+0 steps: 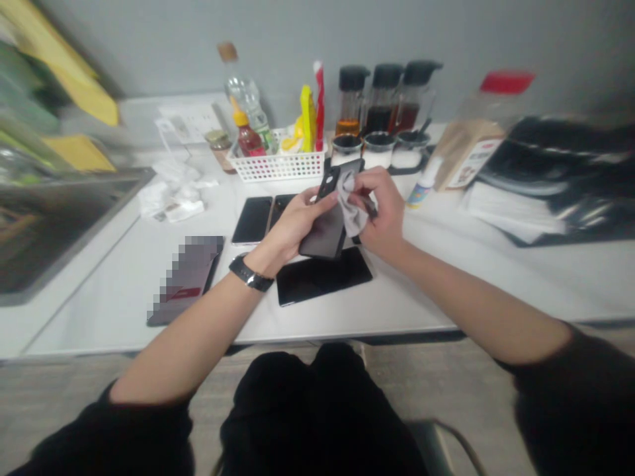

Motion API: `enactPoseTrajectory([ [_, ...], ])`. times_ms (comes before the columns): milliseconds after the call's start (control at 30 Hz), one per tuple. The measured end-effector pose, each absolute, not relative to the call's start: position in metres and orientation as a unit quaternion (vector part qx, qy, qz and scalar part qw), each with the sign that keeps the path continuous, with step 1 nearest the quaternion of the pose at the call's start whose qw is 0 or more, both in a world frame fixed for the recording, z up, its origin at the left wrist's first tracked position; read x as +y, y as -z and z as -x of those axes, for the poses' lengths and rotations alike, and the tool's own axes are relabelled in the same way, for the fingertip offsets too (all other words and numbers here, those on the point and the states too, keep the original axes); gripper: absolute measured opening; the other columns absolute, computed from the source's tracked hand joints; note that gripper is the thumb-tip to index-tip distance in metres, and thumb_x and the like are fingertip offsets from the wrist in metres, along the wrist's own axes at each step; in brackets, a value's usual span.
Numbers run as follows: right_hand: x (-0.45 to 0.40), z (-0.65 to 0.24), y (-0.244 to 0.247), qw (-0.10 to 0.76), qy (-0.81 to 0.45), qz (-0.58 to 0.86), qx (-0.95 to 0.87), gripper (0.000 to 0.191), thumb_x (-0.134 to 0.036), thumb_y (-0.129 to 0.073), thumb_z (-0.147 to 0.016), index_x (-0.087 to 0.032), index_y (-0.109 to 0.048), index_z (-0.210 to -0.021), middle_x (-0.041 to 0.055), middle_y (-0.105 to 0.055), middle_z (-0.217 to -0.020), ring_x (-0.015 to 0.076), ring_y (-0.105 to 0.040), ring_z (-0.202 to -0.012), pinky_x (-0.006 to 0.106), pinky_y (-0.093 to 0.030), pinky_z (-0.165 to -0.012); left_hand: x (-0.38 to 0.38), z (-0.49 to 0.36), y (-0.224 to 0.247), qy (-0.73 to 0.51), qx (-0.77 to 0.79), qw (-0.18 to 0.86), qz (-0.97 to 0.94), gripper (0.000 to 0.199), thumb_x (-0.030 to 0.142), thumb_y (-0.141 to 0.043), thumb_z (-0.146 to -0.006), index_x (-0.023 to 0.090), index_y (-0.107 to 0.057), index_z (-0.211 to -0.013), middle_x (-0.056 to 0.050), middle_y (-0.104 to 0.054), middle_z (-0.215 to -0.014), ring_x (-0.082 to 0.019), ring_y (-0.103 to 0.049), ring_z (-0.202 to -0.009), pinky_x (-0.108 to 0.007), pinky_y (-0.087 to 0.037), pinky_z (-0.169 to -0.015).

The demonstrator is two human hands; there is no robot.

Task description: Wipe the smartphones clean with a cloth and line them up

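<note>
My left hand holds a dark phone, tilted, with its camera side facing up. Pinched in my right hand is a light grey cloth, which lies against the upper right part of that phone. Below the hands, a black phone rests screen up on the white counter. Another phone lies to the left of my left hand, beside one partly hidden by that hand. A further dark device, partly pixelated, is near the left forearm.
Behind the hands stand a white basket with bottles, dark-lidded cruets and seasoning jars. A small bottle and a red-lidded jar are at right. Crumpled white plastic and a sink are at left.
</note>
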State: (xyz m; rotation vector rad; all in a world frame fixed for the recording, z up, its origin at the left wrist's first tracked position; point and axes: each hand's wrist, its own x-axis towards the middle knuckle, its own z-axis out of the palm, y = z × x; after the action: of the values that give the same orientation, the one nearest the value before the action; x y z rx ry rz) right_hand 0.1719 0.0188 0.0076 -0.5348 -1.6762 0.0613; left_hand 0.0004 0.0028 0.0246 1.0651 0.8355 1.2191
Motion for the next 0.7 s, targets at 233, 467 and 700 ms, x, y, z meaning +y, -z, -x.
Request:
enactPoseTrajectory([
  [233, 0.033, -0.171, -0.004, 0.556, -0.029, 0.224, -0.8, 0.028, -0.048, -0.064, -0.106, -0.025, -0.064, -0.089, -0.0004, -0.065, -0.08, 0.0212, -0.06, -0.08, 0.039, -0.046, -0.076, 0.004, 0.0, -0.029, -0.577, 0.287, 0.623, -0.443, 0.042, 0.014, -0.076, -0.083, 0.027, -0.066, -0.122, 0.001, -0.078, -0.104, -0.021, -0.076, -0.107, -0.031, -0.059, -0.096],
  [467, 0.031, -0.171, -0.001, 0.54, 0.017, 0.197, -0.818, 0.025, -0.044, -0.063, -0.107, -0.025, -0.065, -0.092, 0.0018, -0.07, -0.085, 0.022, -0.062, -0.081, 0.04, -0.046, -0.077, -0.002, -0.005, -0.032, -0.561, 0.256, 0.665, -0.422, 0.019, 0.021, -0.069, -0.095, 0.025, -0.066, -0.114, 0.001, -0.076, -0.101, -0.017, -0.075, -0.103, -0.026, -0.059, -0.089],
  [700, 0.024, -0.172, -0.003, 0.6, 0.054, 0.232, -0.764, 0.02, -0.041, -0.061, -0.108, -0.027, -0.069, -0.097, 0.002, -0.071, -0.09, 0.0237, -0.066, -0.086, 0.043, -0.051, -0.078, -0.01, -0.009, -0.036, -0.536, 0.227, 0.704, -0.407, 0.018, 0.025, -0.075, -0.096, 0.025, -0.07, -0.113, -0.001, -0.077, -0.121, -0.023, -0.067, -0.133, -0.031, -0.056, -0.108],
])
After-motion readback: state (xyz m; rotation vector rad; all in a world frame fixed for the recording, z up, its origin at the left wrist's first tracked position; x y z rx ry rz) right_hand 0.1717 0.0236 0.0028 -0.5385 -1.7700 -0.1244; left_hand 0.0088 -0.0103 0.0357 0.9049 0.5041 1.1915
